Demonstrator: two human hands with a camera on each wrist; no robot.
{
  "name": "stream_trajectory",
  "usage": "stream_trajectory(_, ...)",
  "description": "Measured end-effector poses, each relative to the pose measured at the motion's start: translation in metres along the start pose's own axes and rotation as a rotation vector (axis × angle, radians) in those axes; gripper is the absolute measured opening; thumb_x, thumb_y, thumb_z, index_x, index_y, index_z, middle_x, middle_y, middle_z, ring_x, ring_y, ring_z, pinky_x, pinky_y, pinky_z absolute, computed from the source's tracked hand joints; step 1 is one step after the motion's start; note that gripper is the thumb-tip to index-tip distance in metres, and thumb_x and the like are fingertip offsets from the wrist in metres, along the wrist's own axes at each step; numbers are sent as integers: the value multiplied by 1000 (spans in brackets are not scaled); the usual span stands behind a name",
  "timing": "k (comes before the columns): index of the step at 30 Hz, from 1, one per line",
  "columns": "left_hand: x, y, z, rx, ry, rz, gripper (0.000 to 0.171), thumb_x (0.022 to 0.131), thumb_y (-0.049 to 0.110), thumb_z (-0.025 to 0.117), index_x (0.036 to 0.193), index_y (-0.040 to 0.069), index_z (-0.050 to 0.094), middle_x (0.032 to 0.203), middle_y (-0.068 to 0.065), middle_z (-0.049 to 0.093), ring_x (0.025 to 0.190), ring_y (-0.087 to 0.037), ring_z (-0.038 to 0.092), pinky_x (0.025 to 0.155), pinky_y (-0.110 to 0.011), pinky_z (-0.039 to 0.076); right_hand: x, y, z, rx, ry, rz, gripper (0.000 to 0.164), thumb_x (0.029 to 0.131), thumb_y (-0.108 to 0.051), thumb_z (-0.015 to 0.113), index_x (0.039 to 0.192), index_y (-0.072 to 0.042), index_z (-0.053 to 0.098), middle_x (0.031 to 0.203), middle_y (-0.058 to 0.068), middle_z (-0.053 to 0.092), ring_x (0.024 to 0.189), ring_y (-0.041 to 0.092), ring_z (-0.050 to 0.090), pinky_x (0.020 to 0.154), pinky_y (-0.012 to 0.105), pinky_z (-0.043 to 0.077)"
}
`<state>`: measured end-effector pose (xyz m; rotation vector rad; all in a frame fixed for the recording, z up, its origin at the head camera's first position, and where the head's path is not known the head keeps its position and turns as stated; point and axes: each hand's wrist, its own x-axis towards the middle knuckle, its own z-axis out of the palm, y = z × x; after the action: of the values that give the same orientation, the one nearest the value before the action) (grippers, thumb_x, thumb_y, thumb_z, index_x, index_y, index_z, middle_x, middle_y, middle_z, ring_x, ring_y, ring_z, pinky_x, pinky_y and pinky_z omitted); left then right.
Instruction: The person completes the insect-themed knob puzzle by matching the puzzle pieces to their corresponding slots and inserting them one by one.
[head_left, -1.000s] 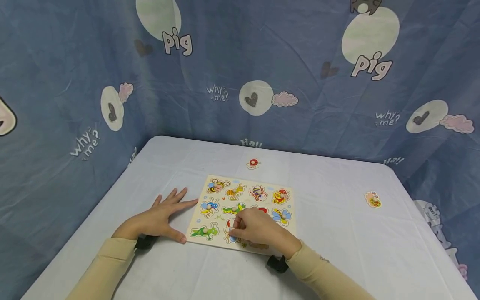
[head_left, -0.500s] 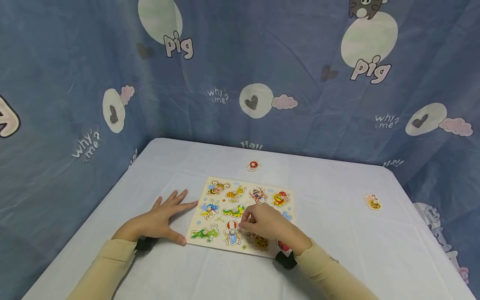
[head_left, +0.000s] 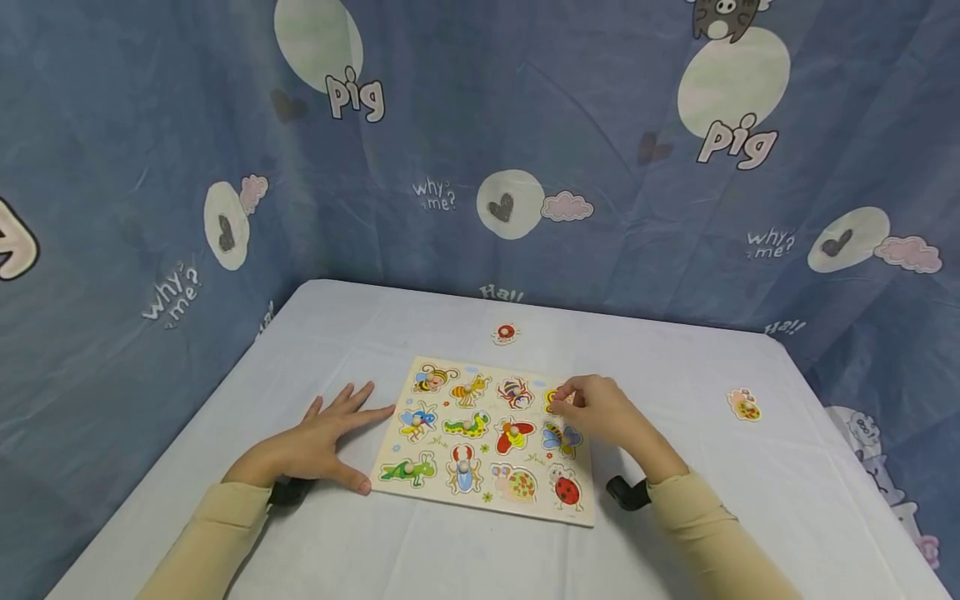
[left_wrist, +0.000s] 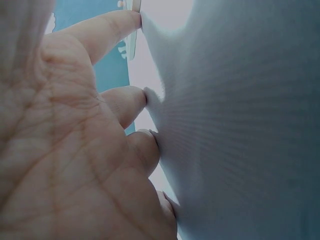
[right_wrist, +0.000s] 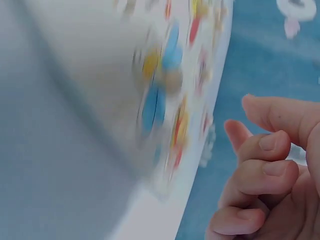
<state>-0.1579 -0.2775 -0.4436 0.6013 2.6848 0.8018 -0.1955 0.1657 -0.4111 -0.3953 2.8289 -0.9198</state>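
A wooden peg puzzle board (head_left: 537,421) with insect pictures lies on the table. My left hand (head_left: 322,446) rests spread on the cloth at its left side, with index finger and thumb at the board's edge. Over the upper right corner of the board is my right hand (head_left: 603,408), partly covering the butterfly piece. In the right wrist view its fingers (right_wrist: 267,177) curl loosely, thumb apart, with nothing between them. Several pieces with knobs sit in the board, such as the stag beetle (head_left: 464,472). The snail slot (head_left: 516,483) and ladybug slot (head_left: 567,490) show no knob.
A loose ladybug piece (head_left: 506,334) lies behind the board. Far to the right lies a loose snail piece (head_left: 745,405). White cloth (head_left: 675,367) covers the table, and a blue printed curtain (head_left: 420,250) hangs around its back and sides.
My right hand has moved away from the stag beetle, rightward and back to the board's upper right corner, uncovering the lower board. My left hand stays in place.
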Motion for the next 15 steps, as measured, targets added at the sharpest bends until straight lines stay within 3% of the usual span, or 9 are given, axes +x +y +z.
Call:
stream_trajectory(6,0,0,0,1,-6,-1,119,62,56,100,164,25,47,180,-26,10,164,-58,-4,120,-86,-8,-1,31,-24,-21,96,89,25,101,-26,71,112,-4,76,68,0,50,62,15,46,56,28,37)
stream_trajectory(15,0,0,3,6,-3,-3,119,62,55,100,164,26,47,180,-25,11,164,-57,-3,121,-86,-7,-17,83,-56,-16,180,149,30,104,-26,67,113,2,75,65,-2,48,60,14,43,55,28,37)
